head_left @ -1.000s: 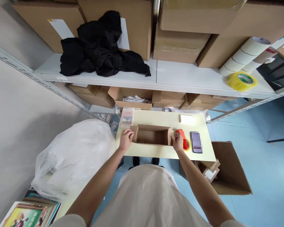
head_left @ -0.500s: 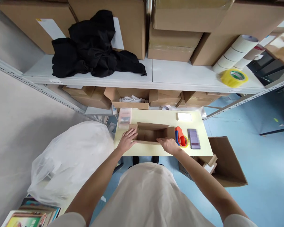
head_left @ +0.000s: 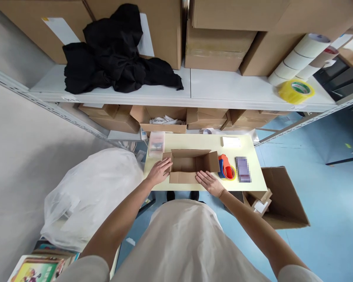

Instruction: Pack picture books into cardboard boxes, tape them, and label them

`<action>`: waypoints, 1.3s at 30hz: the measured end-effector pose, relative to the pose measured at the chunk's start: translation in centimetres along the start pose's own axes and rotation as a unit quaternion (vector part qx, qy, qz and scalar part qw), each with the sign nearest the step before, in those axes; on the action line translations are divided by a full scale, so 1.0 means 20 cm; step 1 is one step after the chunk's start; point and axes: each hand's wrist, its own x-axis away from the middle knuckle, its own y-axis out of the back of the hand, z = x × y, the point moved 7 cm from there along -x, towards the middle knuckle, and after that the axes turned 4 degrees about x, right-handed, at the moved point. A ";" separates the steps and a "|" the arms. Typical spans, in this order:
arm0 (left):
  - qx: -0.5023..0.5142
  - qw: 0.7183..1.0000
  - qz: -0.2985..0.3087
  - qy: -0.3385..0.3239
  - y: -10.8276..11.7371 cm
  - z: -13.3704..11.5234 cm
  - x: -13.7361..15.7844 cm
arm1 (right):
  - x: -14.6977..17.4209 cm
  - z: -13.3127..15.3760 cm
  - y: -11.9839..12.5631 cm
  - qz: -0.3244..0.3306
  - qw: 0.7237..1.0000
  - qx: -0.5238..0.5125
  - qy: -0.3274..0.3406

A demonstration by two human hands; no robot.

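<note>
A small cardboard box (head_left: 191, 162) stands with its top flaps folded out on a pale yellow table (head_left: 194, 140). Its inside looks bare. My left hand (head_left: 160, 171) rests on the box's left flap and corner, fingers stretched out. My right hand (head_left: 209, 182) lies flat with fingers spread at the right end of the near flap (head_left: 182, 178), which slopes down toward me. Just right of the box is a red and blue tape dispenser (head_left: 226, 166) with a yellow-edged roll. Beyond it lies a purple, blurred-out flat item (head_left: 243, 169).
A pinkish clear container (head_left: 157, 144) and a white stack of paper (head_left: 231, 141) sit at the table's back. Behind rises a shelf (head_left: 217, 86) with boxes, black cloth (head_left: 117, 58) and tape rolls (head_left: 296, 91). A white plastic bag (head_left: 91, 192) bulges at left; an open carton (head_left: 285, 199) stands right.
The box's near flap has swung outward and down toward me. My right hand has gone from gripping the near edge to lying flat on that flap; my left hand stays at the left side.
</note>
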 end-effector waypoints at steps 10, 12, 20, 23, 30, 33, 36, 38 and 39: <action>-0.024 0.993 -0.032 0.110 -0.08 -0.11 0.01 | -0.21 0.03 0.27 -0.027 0.998 0.037 -0.053; -0.029 0.992 -0.035 0.114 -0.10 -0.12 0.01 | -0.34 -0.06 0.41 -0.104 0.983 0.078 -0.128; -0.035 0.992 -0.026 0.119 -0.11 -0.11 0.01 | -0.71 -0.33 0.34 0.077 0.955 0.162 -0.238; -0.055 0.990 -0.028 0.127 -0.11 -0.11 0.01 | -0.74 -0.41 0.32 0.135 0.938 0.167 -0.272; -0.087 0.988 -0.027 0.124 -0.14 -0.12 0.04 | -0.73 -0.57 0.23 0.204 0.929 0.020 -0.308; -0.086 0.988 -0.025 0.128 -0.16 -0.12 0.05 | -0.73 -0.58 0.18 0.201 0.934 -0.006 -0.296; -0.084 0.987 -0.035 0.135 -0.17 -0.12 0.05 | -0.73 -0.57 0.22 0.149 0.944 0.009 -0.294; -0.079 0.985 -0.051 0.146 -0.18 -0.13 0.05 | -0.68 -0.52 0.30 0.056 0.957 0.064 -0.276; -0.074 0.984 -0.059 0.152 -0.18 -0.13 0.05 | -0.63 -0.48 0.34 0.009 0.960 0.098 -0.261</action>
